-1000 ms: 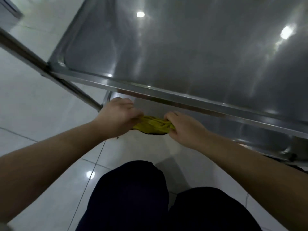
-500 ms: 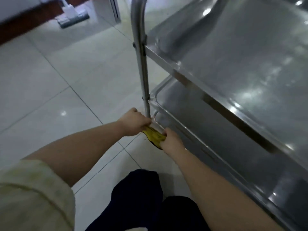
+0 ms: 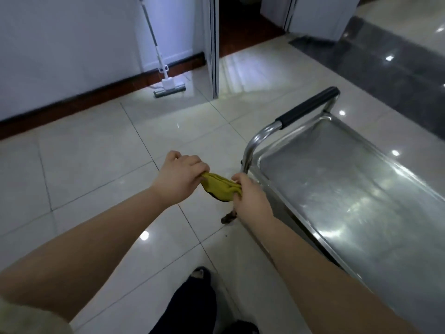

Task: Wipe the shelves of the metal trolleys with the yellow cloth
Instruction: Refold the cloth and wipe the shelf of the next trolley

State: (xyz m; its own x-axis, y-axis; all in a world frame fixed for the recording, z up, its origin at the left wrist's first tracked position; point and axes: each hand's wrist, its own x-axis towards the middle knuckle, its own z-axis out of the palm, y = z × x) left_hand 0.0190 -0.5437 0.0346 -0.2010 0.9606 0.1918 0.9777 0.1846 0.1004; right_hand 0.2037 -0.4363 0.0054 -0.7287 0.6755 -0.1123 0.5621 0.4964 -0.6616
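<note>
A mop [image 3: 166, 86] leans on the wall at far left, well apart from the work; nearer, the left hand [image 3: 179, 179] is closed round one end of the cloth [image 3: 220, 189], fingers curled over it; the cloth runs bunched and rope-like between the two hands, in the air above the floor [image 3: 96, 165] and just beside the trolley's near corner, touching no shelf; the right hand [image 3: 250, 198] grips the other end, knuckles up; held from both ends like this, the cloth is probably being wrung or regathered to give a fresh face; to the right stands the trolley [image 3: 258, 137], its top shelf [image 3: 342, 196] shiny with lamp glints, the black handle [image 3: 307, 108] at the far end; the hands sit by the corner post, likely so the cloth can go straight onto the shelf; lower shelves are hidden from here.
</note>
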